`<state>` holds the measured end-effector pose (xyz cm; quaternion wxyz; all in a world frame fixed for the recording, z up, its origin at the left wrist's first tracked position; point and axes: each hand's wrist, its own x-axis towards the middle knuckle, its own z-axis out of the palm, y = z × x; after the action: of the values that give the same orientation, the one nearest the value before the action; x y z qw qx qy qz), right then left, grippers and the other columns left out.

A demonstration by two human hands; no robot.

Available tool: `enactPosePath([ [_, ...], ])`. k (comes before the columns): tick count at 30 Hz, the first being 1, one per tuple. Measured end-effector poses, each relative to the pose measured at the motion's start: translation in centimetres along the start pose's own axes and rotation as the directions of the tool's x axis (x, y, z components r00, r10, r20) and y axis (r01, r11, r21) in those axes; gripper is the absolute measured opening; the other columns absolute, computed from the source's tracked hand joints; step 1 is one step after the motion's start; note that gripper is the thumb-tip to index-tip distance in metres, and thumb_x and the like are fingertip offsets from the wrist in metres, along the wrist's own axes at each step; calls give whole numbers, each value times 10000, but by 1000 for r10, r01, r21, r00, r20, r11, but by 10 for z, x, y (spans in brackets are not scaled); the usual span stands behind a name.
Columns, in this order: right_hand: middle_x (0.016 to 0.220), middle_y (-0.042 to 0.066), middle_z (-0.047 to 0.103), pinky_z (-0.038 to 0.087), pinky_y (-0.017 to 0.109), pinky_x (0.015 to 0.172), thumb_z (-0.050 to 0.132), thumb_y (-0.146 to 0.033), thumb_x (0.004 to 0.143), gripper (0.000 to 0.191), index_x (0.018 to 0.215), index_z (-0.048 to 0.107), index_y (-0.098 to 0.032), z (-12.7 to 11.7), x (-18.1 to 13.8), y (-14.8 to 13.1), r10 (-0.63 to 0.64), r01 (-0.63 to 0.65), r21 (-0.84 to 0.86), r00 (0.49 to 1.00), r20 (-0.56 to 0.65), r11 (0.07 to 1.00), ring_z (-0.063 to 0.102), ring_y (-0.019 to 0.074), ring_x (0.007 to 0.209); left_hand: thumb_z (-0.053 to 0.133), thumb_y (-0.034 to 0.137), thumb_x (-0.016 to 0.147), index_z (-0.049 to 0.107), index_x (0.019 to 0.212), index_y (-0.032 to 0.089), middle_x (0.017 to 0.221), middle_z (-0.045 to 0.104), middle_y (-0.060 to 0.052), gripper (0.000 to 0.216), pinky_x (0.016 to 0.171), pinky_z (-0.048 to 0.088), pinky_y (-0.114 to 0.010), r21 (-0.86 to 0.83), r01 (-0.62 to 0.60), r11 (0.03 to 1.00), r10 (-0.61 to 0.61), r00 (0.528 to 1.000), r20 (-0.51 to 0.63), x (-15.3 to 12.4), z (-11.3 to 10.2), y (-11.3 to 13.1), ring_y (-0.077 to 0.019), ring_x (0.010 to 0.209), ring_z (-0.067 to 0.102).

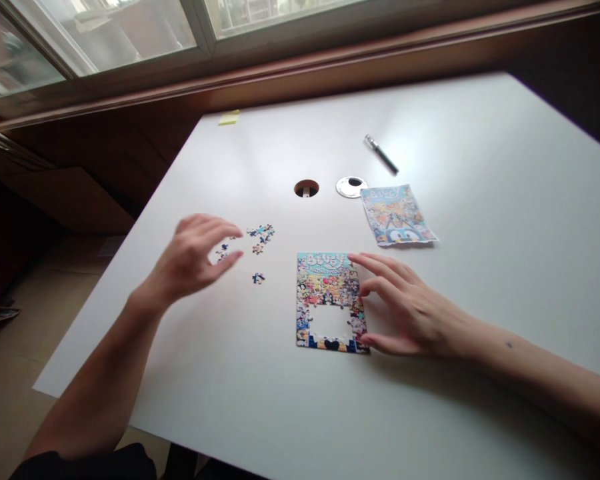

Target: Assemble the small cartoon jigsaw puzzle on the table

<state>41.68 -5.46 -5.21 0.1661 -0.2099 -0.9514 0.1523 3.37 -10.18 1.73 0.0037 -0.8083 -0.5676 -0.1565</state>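
Observation:
A partly filled jigsaw puzzle (325, 290) lies flat on the white table, with a bare gap in its lower middle. My right hand (405, 307) rests along the puzzle's right edge, its fingers apart and touching the border. To the left, my left hand (195, 257) hovers above the table with thumb and fingers spread and nothing seen between them. Just beyond its fingertips lie several loose puzzle pieces (263, 233) in a small heap. One single piece (259, 278) sits apart, nearer the puzzle. Other pieces are partly hidden behind my left hand.
A creased picture sheet (399, 217) lies behind the puzzle on the right. Beyond it are a dark pen (381, 155) and a round metal cover (351, 187), beside a cable hole (307, 189) in the table (220, 387). A yellow sticky note (229, 118) is at the far edge, below the window.

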Motion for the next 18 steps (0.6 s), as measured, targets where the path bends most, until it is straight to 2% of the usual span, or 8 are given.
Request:
enactPosePath([
  [2,1569,153,311,408,632,1059,716,-425,800,387,1036,469,-242,2,-1,2,-1,1,9,1000,-24,1000,311,380,1428,552,389,912,681,905,180,957,708,-60,246,937,493,-381,37,233,972,-222,957,-186,-4,-16,-29,-232,961,644],
  [4,1561,151,324,431,633,1032,712,-408,804,371,1030,464,-248,4,-1,4,-8,9,10,999,-35,1000,334,380,1415,547,375,901,688,913,176,952,703,-55,245,772,522,-318,-10,305,952,-304,945,-124,-9,-21,-48,-202,856,639],
  [7,1540,158,351,454,631,997,691,-382,820,337,1022,458,-247,5,-1,6,-3,4,11,998,-62,1000,378,385,1384,532,356,901,701,1026,193,1067,694,-58,266,768,519,-298,-79,266,961,-263,963,57,-15,-11,-55,-175,851,633],
  [9,1525,152,371,459,624,991,684,-369,826,315,1009,457,-248,6,-1,7,11,-9,21,997,-79,1000,406,384,1362,508,363,915,697,1079,204,1118,681,-67,296,790,523,-304,-117,244,963,-229,965,125,-16,-4,-51,-177,875,638],
  [13,1495,150,402,461,606,993,676,-349,837,287,991,458,-244,7,-1,6,39,-35,39,995,-89,999,441,375,1330,448,397,954,696,1126,222,1126,675,-72,348,843,520,-318,-128,206,970,-183,968,172,-17,1,-46,-184,902,650],
  [18,1453,180,422,460,595,976,613,-346,895,228,991,439,-235,4,1,1,59,-57,30,994,-87,998,473,353,1282,453,444,962,700,1169,256,1117,674,-65,373,847,506,-296,-131,174,976,-151,974,169,-17,3,-51,-189,925,653],
])
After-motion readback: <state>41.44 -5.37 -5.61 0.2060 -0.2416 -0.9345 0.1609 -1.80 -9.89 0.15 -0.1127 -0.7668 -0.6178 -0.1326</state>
